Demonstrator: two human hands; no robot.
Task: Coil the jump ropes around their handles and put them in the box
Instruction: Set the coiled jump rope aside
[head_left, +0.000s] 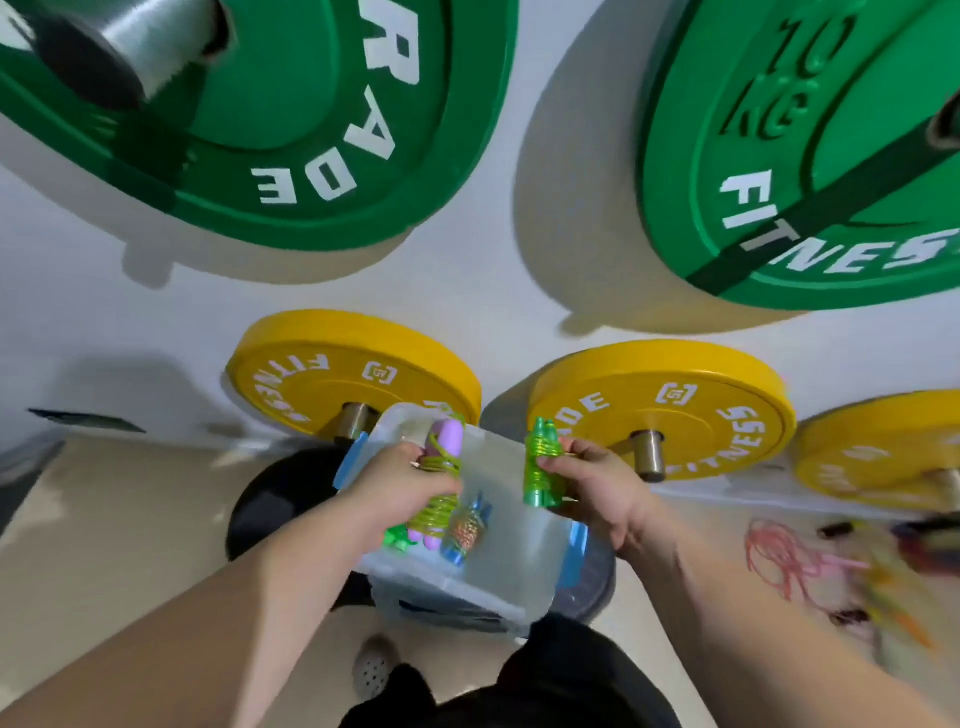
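Holds purple rope (445, 439) in left hand (400, 483), fingers curled tight round the middle of the bundle, yellow-green cord wound round both purple handles. Carries it tilted, top end away from the body, right above the open box (514, 551); can't tell whether the lower end touches the bottom.

Holds green rope (543, 457) in right hand (592, 478), thumb in front and the other fingers behind, pinching the coiled middle. Carries it upright above the box's right half, apart from the purple rope.

Shows one orange rope (467, 530) with blue handles already lying in the box, just beside the purple rope's lower end.

Shows the box as clear plastic with blue latches on two sides, sitting on a black plate (270, 499) on the floor (130, 519), near the wall (493, 301).

Shows pink rope (779, 561) loose and uncoiled on the floor at far right, well apart from the box. More items past it, too blurred to tell.

Shows yellow plates (353, 374) on pegs low on the wall, green plates (291, 130) above them. Shows a shoe (371, 670) at the bottom edge, near the left forearm.
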